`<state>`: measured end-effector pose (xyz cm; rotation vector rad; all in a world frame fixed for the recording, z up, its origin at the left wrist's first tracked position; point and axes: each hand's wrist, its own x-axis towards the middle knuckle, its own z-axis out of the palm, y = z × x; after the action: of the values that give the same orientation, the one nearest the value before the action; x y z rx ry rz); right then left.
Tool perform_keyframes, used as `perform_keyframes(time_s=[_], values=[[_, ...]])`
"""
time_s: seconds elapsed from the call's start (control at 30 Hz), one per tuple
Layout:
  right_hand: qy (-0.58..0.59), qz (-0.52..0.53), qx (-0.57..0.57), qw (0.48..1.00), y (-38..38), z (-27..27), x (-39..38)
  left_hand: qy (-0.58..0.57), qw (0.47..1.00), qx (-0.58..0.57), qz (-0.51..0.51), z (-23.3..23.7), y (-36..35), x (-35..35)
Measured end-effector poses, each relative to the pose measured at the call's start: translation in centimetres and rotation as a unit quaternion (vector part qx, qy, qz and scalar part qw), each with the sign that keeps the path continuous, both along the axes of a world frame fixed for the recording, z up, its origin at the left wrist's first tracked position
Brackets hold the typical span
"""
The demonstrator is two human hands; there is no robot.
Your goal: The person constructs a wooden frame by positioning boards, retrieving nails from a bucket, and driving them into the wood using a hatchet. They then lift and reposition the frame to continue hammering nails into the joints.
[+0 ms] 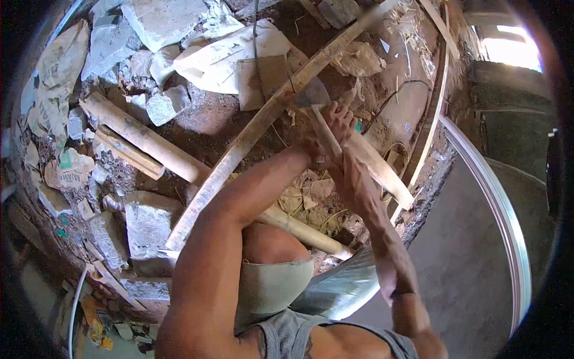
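Both hands are close together over crossed wooden pieces. My right hand (341, 122) has its fingers curled closed beside a pale handle-like piece (326, 133); what it grips is unclear. Just left of it, my left hand (310, 145) is low against the wood, its fingers mostly hidden. A flat grey piece (313, 92) shows at the upper end of the pale piece; whether they are joined is unclear. A long wooden beam (239, 142) runs diagonally past the hands. Another board (379, 167) extends from beneath them toward the lower right.
Broken concrete blocks (152, 224) and white sacking (224, 60) cover the left and upper ground. A round pole (140, 134) lies at the left, another (311, 234) by my knee (275, 244). At the right, a metal rail (493, 203) curves along a grey surface (460, 251).
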<state>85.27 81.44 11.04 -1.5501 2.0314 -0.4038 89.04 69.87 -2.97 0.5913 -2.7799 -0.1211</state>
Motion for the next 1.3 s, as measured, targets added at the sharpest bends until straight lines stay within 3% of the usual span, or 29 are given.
perform_keyframes(time_s=[0.07, 0.1, 0.13, 0.17, 0.2, 0.33, 0.4, 0.47, 0.57, 0.63, 0.7, 0.73, 0.77, 0.8, 0.83, 0.9, 0.93, 0.97, 1.1, 1.17, 1.23, 1.27, 1.3], values=[[0.084, -0.012, 0.030, 0.996, -0.3, 0.0, -0.5, 0.030, 0.999, -0.035, 0.020, 0.0, -2.8, -0.2], [0.236, 0.077, -0.020, 0.969, -0.4, 0.0, -0.9, 0.054, 0.998, -0.034, 0.020, -0.2, -1.6, 0.0], [0.039, -0.089, 0.028, 0.995, 0.4, 1.5, -1.4, 0.078, 0.996, -0.032, 0.015, -0.2, -0.2, 0.2], [-0.003, -0.138, -0.041, 0.990, -1.6, 4.1, -0.2, -0.014, 1.000, 0.006, -0.016, 1.1, -0.7, 0.2], [-0.044, -0.189, -0.104, 0.976, -2.6, 6.1, 0.6, -0.013, 1.000, 0.000, -0.016, 1.0, -0.8, 0.2], [-0.006, -0.109, -0.144, 0.983, -5.2, 8.3, 0.1, 0.080, 0.997, -0.003, 0.016, 0.1, -0.8, 0.1], [0.042, -0.058, -0.076, 0.994, -8.7, 7.0, 0.9, 0.009, 0.985, 0.174, 0.006, -1.8, -0.3, -0.2], [0.044, -0.021, -0.122, 0.991, -12.9, 1.8, 0.4, 0.021, 0.990, 0.136, 0.004, -5.3, 1.1, -2.6], [-0.046, 0.002, -0.096, 0.994, -18.8, -1.6, 1.3, 0.042, 0.999, 0.021, 0.020, -11.8, 2.6, -6.8], [0.114, 0.078, -0.133, 0.982, -20.5, -3.0, 1.4, -0.011, 0.999, 0.018, -0.036, -8.6, 2.0, -4.7], [0.111, 0.090, -0.164, 0.976, -20.7, -4.2, 0.3, -0.131, 0.976, 0.099, -0.145, 0.3, -1.0, 0.5], [0.105, 0.111, -0.199, 0.968, -20.6, -4.4, 0.0, -0.129, 0.976, 0.099, -0.148, -1.3, -0.1, 0.8], [0.109, 0.111, -0.202, 0.967, -20.2, -3.8, -0.1, 0.065, 0.990, 0.064, -0.109, -4.3, 1.2, 0.7], [0.075, 0.106, -0.178, 0.975, -19.4, -2.9, -0.3, 0.257, 0.964, 0.027, -0.066, -5.8, 2.0, 0.8], [0.040, 0.099, -0.153, 0.982, -18.8, -2.3, -0.5, 0.260, 0.963, 0.024, -0.070, -4.7, 1.6, 3.2], [0.025, 0.074, -0.151, 0.985, -17.6, -3.3, -1.1, 0.361, 0.872, 0.323, -0.071, 0.1, -0.6, 9.3], [0.005, 0.054, -0.147, 0.988, -17.0, -3.7, -1.2, 0.444, 0.856, 0.250, 0.093, 1.9, -1.1, 8.8], [0.006, 0.048, -0.150, 0.987, -16.7, -3.9, -0.9, 0.511, 0.804, 0.168, 0.256, 2.9, -1.6, 8.1], [0.003, -0.002, -0.196, 0.981, -15.9, -2.8, 0.5, 0.460, 0.835, 0.240, 0.184, -3.3, -5.1, 6.1], [0.032, -0.011, -0.196, 0.980, -14.9, -1.0, 1.3, 0.479, 0.791, 0.301, 0.235, -5.3, -4.7, 5.6], [0.069, -0.071, -0.124, 0.987, -12.5, 1.2, 1.7, 0.481, 0.819, 0.231, 0.211, -1.9, -5.4, 6.7], [0.048, -0.075, -0.134, 0.987, -10.6, 1.9, 1.8, 0.475, 0.844, 0.165, 0.189, -0.8, -5.3, 7.3], [0.024, -0.080, -0.142, 0.986, -8.4, 2.3, 2.0, 0.470, 0.844, 0.170, 0.192, -0.8, -5.0, 7.8]])
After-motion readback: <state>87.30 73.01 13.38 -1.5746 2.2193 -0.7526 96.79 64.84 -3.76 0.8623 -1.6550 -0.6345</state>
